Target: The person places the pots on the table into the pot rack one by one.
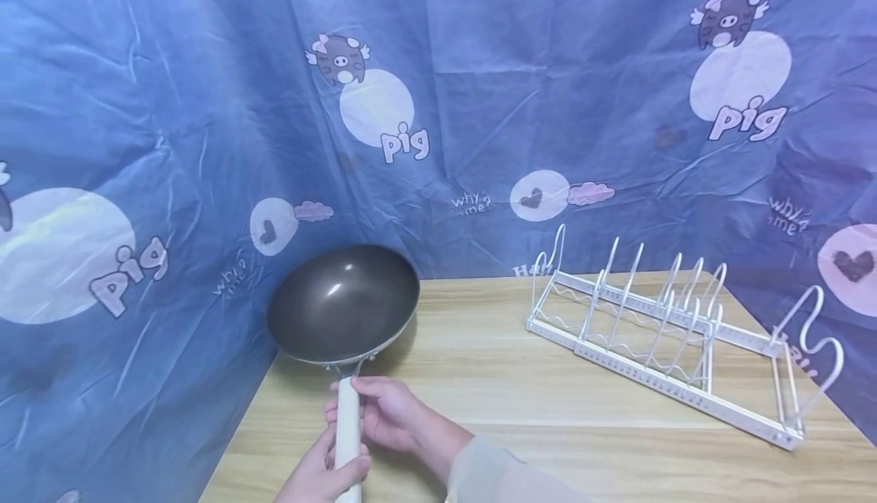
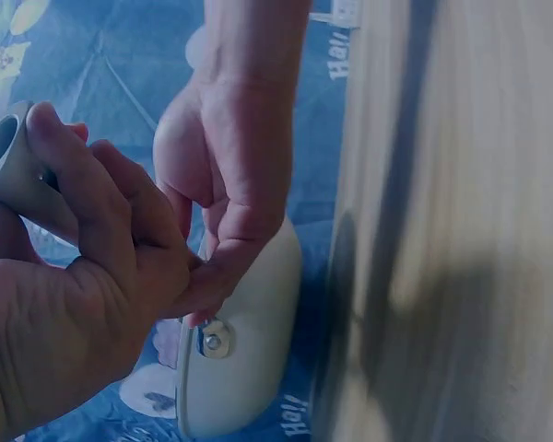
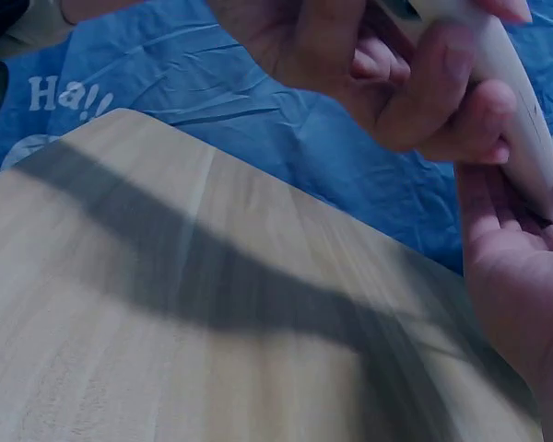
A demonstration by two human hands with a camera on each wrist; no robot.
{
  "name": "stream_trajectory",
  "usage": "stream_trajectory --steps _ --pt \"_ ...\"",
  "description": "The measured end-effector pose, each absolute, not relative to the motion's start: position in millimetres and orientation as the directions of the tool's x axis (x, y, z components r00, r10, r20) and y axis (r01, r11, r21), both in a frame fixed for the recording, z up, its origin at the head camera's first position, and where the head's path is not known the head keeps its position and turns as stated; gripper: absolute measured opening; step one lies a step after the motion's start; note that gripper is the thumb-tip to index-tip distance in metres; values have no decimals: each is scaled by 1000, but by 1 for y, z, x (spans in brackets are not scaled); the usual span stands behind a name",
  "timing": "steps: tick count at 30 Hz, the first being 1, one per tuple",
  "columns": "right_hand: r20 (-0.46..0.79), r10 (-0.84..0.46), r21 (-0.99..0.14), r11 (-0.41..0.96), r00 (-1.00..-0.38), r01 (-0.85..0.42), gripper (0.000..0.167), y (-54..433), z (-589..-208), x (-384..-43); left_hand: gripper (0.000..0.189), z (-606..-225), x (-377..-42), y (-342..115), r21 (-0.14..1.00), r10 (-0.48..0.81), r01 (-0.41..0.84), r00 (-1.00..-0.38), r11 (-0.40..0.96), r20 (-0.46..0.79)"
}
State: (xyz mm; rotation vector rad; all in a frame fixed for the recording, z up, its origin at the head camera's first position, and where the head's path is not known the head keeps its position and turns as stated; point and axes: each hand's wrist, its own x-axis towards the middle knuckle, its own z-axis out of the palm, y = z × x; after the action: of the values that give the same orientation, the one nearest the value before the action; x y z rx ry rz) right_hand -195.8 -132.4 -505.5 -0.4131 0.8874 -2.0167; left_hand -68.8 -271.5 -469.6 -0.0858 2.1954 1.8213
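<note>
Dark-lined wok (image 1: 342,305) gripped by its white handle (image 1: 349,419)
Head view: left hand (image 1: 318,469) clasps the handle's near end, right hand (image 1: 392,413) its far end, the wok's bowl just beyond those fingers; wire pan rack (image 1: 637,373) stands right of the handle; left wrist view: left fingers curl round the handle; right wrist view: right fingers lie beneath it, above the wooden table (image 3: 258,378)

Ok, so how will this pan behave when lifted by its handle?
The pan will likely feel front-heavy, being so wide beyond its long handle. A metal bracket joins them, so it should stay stiff. The rounded handle might let it twist.
</note>
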Motion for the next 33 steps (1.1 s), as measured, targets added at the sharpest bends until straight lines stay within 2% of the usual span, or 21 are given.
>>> stream_trajectory --steps 13,22,28,33 --pt "66 -875 -697 -385 -481 605 45 -115 -485 -201 81 -447 -61 -255 955 118 -192 -968 228 -223" --pt "166 -882 -639 -437 -441 633 29 -103 -470 -201 60 -431 -57 -245 966 160 -161 -968 202 -195" --pt "201 -876 -615 -462 -440 640 31 -91 -466 -199 61 -421 -57 -235 973 229 -165 -953 160 -199" --pt "267 -876 -656 -470 -401 590 28 -77 -464 -202 71 -420 -55 -224 975 245 -171 -948 141 -201"
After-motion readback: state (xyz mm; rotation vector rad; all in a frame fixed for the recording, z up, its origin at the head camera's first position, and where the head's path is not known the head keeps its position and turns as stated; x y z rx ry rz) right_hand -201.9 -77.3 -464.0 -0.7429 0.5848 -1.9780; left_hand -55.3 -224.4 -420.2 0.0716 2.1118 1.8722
